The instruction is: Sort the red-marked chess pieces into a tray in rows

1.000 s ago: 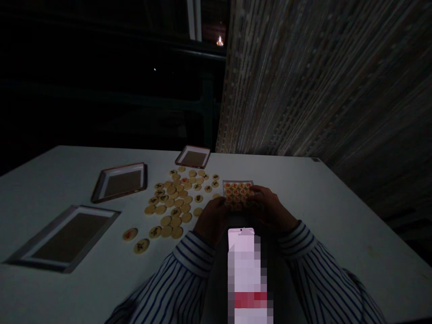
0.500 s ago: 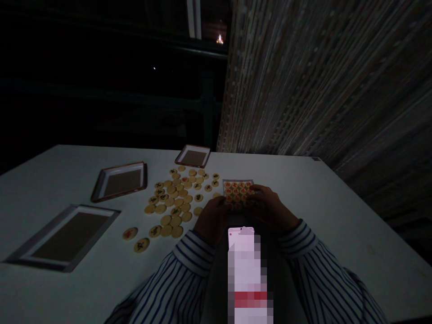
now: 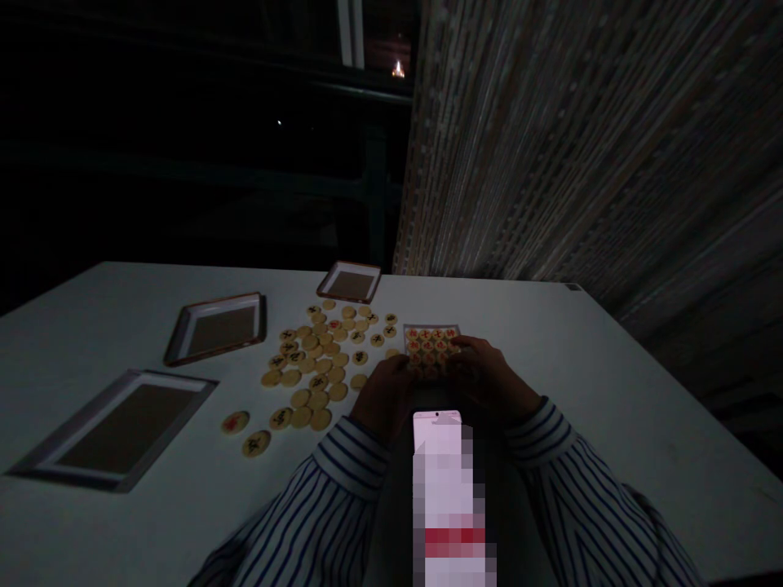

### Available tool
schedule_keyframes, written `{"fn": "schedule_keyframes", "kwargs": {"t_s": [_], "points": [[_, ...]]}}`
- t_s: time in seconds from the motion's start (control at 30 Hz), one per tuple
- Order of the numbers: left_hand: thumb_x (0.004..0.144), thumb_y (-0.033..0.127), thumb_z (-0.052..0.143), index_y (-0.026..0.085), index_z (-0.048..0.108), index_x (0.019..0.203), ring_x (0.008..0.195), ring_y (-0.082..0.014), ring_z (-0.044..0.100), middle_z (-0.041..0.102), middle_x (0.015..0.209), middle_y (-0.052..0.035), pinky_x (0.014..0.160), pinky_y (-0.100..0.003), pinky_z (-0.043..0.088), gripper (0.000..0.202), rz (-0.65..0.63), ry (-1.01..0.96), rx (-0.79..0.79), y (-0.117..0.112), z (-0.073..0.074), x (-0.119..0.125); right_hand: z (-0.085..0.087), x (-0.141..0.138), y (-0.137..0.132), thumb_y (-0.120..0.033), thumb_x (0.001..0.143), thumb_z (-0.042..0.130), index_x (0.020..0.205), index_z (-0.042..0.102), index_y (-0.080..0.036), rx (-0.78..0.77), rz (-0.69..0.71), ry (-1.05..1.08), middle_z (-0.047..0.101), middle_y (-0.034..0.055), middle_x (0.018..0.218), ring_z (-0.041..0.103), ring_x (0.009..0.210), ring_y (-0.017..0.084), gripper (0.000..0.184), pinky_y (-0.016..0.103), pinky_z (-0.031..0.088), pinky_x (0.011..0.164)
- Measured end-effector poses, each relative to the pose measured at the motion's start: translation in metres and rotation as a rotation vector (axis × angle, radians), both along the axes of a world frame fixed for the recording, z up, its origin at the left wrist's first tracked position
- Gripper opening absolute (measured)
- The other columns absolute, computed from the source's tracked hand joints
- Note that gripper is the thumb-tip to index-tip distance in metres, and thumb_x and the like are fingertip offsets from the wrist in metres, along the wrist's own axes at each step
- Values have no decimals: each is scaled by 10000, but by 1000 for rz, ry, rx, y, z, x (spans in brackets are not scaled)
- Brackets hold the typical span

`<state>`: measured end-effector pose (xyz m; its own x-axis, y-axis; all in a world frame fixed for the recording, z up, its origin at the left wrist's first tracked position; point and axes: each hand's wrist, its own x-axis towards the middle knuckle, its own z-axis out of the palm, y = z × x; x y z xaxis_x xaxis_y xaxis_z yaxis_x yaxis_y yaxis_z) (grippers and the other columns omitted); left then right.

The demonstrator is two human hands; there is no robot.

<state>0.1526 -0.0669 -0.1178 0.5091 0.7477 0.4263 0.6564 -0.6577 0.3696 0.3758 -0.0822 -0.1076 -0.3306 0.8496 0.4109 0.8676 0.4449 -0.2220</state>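
Observation:
A small shallow box [image 3: 431, 327] lies on the table in front of me, filled with rows of round Chinese chess pieces [image 3: 430, 346] marked in red. My left hand [image 3: 387, 390] is closed about its near left side, fingertips at the edge pieces. On the opposite side my right hand [image 3: 484, 368] curls around the box, its fingers bent over the right-hand pieces. The near part of the box sits in shadow, and the thumbs are hard to make out. Just left of my left hand spreads a loose heap of pieces [image 3: 315, 352], some face down, others with black characters.
Three more shallow boxes stand on the white table [image 3: 519, 314]: a grey-rimmed one [image 3: 201, 393] at near left, a brown-rimmed one [image 3: 264, 318] behind it, and another [image 3: 374, 285] at the back. A lit phone [image 3: 437, 432] is below my hands. A string curtain [image 3: 519, 147] hangs behind.

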Motion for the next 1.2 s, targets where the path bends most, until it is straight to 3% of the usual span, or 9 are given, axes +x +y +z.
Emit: {"fn": "schedule_keyframes", "kwargs": {"t_s": [0.87, 1.2], "points": [[801, 151, 486, 161, 677, 932, 1000, -220, 552, 589, 1100, -114, 868, -370, 476, 232, -3, -2, -35, 0, 1, 1, 3, -1, -2, -276, 718, 638, 988, 606, -236, -13, 4, 41, 539, 100, 1180, 502, 1074, 243, 274, 424, 434, 851], [832, 163, 459, 172, 669, 944, 1004, -196, 555, 580, 1110, -95, 863, -332, 483, 238, 3, -7, -58, -2, 5, 2, 1, 3, 0, -282, 707, 648, 1035, 579, -241, -43, 20, 46, 517, 104, 1207, 485, 1092, 255, 337, 453, 425, 852]]}}
